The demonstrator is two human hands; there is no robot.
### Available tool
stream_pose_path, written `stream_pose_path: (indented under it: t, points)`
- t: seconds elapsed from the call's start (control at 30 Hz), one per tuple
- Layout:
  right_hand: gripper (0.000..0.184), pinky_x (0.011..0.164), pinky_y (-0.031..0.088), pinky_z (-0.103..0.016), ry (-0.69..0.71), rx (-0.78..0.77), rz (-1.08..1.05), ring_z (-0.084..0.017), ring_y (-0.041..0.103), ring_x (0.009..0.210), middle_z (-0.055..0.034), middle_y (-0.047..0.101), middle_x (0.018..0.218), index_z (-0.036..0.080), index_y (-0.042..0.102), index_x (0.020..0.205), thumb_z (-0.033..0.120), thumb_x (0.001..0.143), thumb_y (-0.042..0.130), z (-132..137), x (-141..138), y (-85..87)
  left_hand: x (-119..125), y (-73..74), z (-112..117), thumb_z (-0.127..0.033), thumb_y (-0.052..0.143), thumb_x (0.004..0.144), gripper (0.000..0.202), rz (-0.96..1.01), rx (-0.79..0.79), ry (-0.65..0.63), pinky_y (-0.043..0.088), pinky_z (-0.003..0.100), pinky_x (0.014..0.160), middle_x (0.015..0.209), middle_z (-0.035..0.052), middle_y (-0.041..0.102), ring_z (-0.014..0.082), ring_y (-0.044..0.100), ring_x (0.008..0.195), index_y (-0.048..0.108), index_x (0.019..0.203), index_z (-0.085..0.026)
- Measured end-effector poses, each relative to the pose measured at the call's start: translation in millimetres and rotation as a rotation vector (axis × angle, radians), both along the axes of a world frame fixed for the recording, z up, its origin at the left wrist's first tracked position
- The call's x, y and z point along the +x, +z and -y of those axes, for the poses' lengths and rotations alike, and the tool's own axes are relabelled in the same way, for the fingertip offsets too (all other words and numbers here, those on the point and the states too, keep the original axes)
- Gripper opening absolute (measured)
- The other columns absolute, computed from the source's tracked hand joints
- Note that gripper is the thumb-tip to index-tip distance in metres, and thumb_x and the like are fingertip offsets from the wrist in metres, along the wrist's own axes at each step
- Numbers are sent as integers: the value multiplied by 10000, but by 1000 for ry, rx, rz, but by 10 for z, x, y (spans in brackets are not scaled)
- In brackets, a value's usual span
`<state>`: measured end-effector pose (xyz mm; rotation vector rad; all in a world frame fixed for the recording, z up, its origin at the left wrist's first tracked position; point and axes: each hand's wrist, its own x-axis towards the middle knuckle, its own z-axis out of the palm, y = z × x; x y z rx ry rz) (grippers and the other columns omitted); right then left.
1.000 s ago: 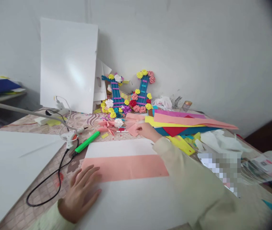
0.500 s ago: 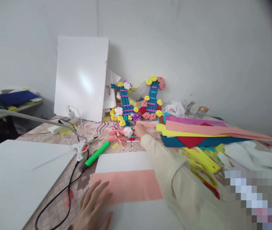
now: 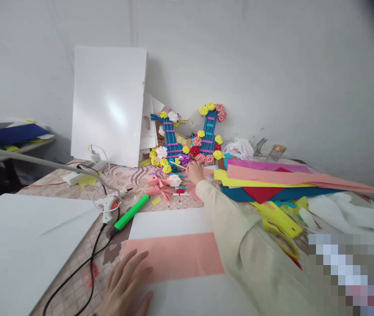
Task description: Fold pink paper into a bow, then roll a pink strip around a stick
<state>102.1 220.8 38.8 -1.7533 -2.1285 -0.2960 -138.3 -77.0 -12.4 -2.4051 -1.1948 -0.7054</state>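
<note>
My left hand [image 3: 126, 281] lies with fingers spread at the left end of a salmon-pink paper strip [image 3: 180, 256], which rests on a white board [image 3: 169, 221]. Farther off, my right hand [image 3: 195, 172] is closed on a thin pale stick [image 3: 177, 165] that points left from its fingers; its exact kind is too small to make out. Just left of that hand lie a white paper rose [image 3: 174, 180] and folded pink paper pieces [image 3: 159, 192]. Behind it stand two blue guitar-like shapes with paper flowers, one on the left [image 3: 173, 140] and one on the right [image 3: 209, 134].
A white glue gun [image 3: 108, 205] with cords and a green cutter-like tool [image 3: 131, 213] lie left of the strip. Coloured paper sheets [image 3: 272, 175] and yellow-handled scissors [image 3: 287, 245] are at right. Large white boards lie at left [image 3: 32, 245] and lean on the wall [image 3: 108, 105].
My right hand has moved slightly farther away from beside the white rose, and the pale stick now shows in its fingers. My left hand has stayed nearly still on the pink strip.
</note>
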Motion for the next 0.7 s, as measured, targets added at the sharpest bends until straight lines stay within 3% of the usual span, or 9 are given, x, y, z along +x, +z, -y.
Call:
stream_pose_path:
  t: [0.13,0.27,0.37,0.47,0.6,0.7]
  points:
    - [240,762,430,-355,-7,48,-158,-156,537,871,-64,560,971,128,512,1001,280,846,410,14,150,280,0,5,10,-304,520,707,340,-10,-11,0,413,377,810,1177,72,497,266,362,1143,532,1030,-202]
    - [241,697,404,-254,110,50,-273,-126,541,804,-56,597,871,138,496,967,223,870,292,311,330,469,2,-4,12,-290,519,709,341,1,-20,3,407,384,813,1193,64,485,272,358,1146,530,1037,-201]
    - [172,655,395,-235,202,13,-306,-130,548,767,-30,610,836,168,512,922,255,826,397,666,479,410,-4,-14,-2,-280,507,713,341,16,-13,-26,406,386,809,1188,49,490,273,376,1129,532,1046,-212]
    - [163,664,408,-258,196,-24,-342,-142,549,766,-39,607,815,155,524,919,245,806,447,891,665,259,-13,-23,-20,-306,498,718,334,36,-25,-38,403,395,815,1183,42,494,277,391,1119,539,1039,-222]
    - [226,772,432,-354,87,-35,-430,-162,528,905,-61,550,1007,134,521,990,271,818,466,872,988,122,-29,-49,-37,-307,504,717,325,46,-45,-44,392,399,845,1174,42,499,274,391,1121,537,1030,-224]
    - [286,752,458,-370,14,-78,-495,-163,540,894,-67,525,1060,144,488,1068,293,825,459,818,1215,75,-41,-74,-46,-302,495,721,313,74,-39,-46,377,402,865,1164,39,505,270,394,1120,534,1023,-229]
